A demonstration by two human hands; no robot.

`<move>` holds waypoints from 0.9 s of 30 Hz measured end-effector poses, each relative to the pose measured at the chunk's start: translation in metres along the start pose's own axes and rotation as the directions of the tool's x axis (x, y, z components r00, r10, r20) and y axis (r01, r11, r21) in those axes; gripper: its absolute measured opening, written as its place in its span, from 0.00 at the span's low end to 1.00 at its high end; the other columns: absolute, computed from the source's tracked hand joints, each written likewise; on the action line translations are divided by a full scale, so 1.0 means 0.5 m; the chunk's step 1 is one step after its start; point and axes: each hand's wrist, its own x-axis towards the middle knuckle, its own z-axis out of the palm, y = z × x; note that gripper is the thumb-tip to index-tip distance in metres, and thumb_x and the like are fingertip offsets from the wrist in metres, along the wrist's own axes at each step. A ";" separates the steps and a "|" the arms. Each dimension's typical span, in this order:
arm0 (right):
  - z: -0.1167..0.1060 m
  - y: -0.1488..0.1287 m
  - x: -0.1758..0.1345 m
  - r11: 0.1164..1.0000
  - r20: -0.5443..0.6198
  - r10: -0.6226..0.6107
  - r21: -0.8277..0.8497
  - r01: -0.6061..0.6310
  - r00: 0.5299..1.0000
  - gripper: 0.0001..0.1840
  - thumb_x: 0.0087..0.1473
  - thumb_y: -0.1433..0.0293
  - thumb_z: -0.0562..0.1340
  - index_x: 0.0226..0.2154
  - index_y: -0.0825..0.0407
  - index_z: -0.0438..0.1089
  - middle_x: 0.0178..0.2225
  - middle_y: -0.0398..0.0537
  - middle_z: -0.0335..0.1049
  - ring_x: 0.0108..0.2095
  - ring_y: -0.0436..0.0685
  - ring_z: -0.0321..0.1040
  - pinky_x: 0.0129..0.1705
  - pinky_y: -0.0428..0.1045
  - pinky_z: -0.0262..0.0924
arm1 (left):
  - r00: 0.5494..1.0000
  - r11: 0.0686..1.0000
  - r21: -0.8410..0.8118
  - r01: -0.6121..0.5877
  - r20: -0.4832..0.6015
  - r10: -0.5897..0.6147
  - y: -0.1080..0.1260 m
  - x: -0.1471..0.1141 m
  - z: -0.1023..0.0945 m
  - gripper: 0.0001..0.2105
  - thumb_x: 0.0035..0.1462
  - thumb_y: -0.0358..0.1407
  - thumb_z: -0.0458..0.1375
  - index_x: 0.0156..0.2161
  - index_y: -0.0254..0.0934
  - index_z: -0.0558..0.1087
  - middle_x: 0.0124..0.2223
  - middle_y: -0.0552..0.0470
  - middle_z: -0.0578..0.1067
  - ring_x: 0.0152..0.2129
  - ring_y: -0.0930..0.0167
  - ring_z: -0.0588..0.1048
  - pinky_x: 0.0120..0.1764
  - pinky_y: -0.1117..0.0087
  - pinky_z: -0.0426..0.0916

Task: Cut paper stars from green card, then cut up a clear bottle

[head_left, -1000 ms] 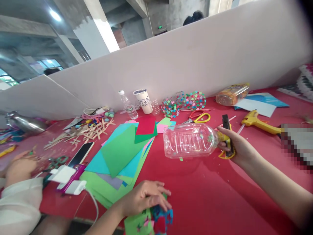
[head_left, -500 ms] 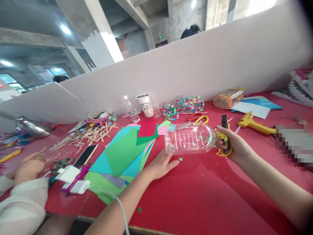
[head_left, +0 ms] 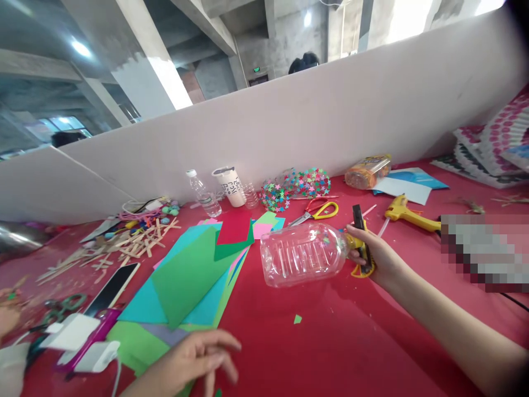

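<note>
A large clear plastic bottle (head_left: 303, 255) lies on its side above the red table, its base to the left. My right hand (head_left: 376, 251) is closed around its neck end, where yellow parts and an upright black piece (head_left: 360, 225) show; I cannot make out what the black piece is. My left hand (head_left: 202, 353), near the front edge, holds nothing, and its fingers are apart. Beside it lies a stack of coloured paper (head_left: 185, 275), mostly green and blue. Past the bottle are scissors (head_left: 324, 210) with red and yellow handles.
A yellow glue gun (head_left: 413, 214) lies to the right. At the back stand a small water bottle (head_left: 204, 196), a white cup (head_left: 230, 187) and star-covered bottles (head_left: 300, 184). Wooden sticks (head_left: 140, 242), a phone (head_left: 111, 289) and chargers (head_left: 97, 353) are leftward, near another person's hand (head_left: 8, 317).
My left hand has left the bottle's base and drawn back toward the table's front edge. My right hand keeps hold of the bottle. The view has turned a little to the right.
</note>
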 end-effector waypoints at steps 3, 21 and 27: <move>-0.002 0.009 0.002 0.999 0.016 -0.034 -0.039 0.035 0.999 0.16 0.42 0.63 0.71 0.26 0.53 0.65 0.16 0.35 0.61 0.13 0.44 0.54 0.09 0.37 0.46 | 0.938 0.970 0.125 -0.206 -0.258 0.233 0.024 0.063 0.000 0.12 0.54 0.39 0.59 0.44 0.42 0.75 0.52 0.47 0.75 0.48 0.62 0.74 0.54 0.60 0.63; 0.027 0.004 -0.031 0.979 0.163 -0.137 -0.127 0.158 0.977 0.16 0.51 0.60 0.66 0.40 0.48 0.64 0.19 0.33 0.57 0.16 0.44 0.45 0.16 0.39 0.44 | 0.773 0.839 0.490 -0.234 -0.429 0.467 0.191 0.250 0.063 0.31 0.51 0.50 0.60 0.59 0.44 0.61 0.56 0.45 0.70 0.53 0.58 0.69 0.53 0.58 0.64; 0.032 0.033 -0.043 0.986 0.198 0.017 -0.166 0.016 0.980 0.17 0.52 0.57 0.64 0.39 0.50 0.63 0.16 0.32 0.54 0.16 0.45 0.45 0.14 0.39 0.43 | 0.873 0.956 -0.011 -0.293 -0.412 0.262 0.192 0.267 0.110 0.33 0.58 0.53 0.49 0.63 0.38 0.53 0.65 0.41 0.59 0.61 0.58 0.57 0.57 0.57 0.59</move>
